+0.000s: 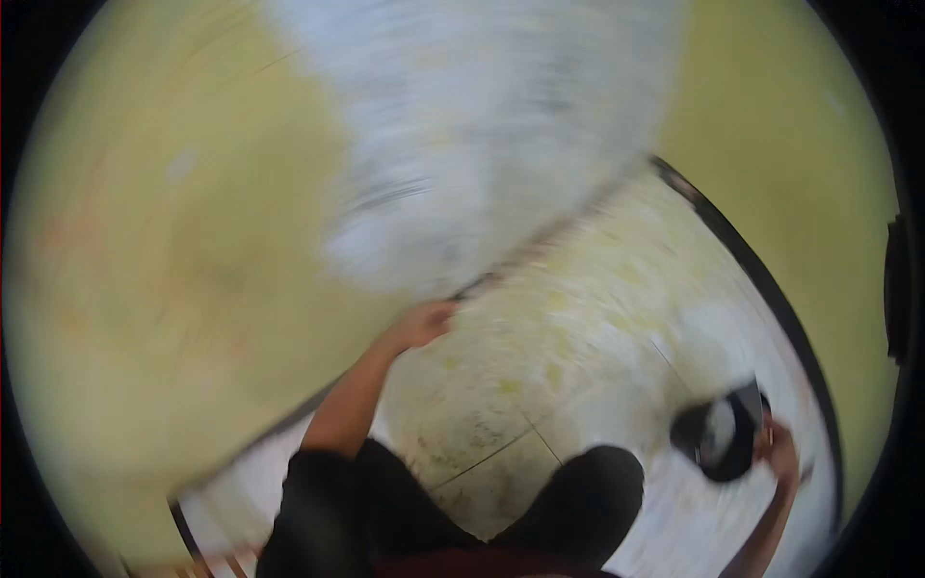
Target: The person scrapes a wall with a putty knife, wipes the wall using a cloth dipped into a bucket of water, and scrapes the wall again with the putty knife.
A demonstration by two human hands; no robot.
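One dark bucket (729,472), pale inside, is at the right with the right hand (778,451) at its rim, the left hand (422,324) well apart near the yellow wall (193,318), both grips too blurred to tell.

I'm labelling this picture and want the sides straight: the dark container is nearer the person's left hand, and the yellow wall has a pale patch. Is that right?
Not quite: the head view shows the dark container nearer the person's right hand, not the left. The yellow wall does have a pale patch.
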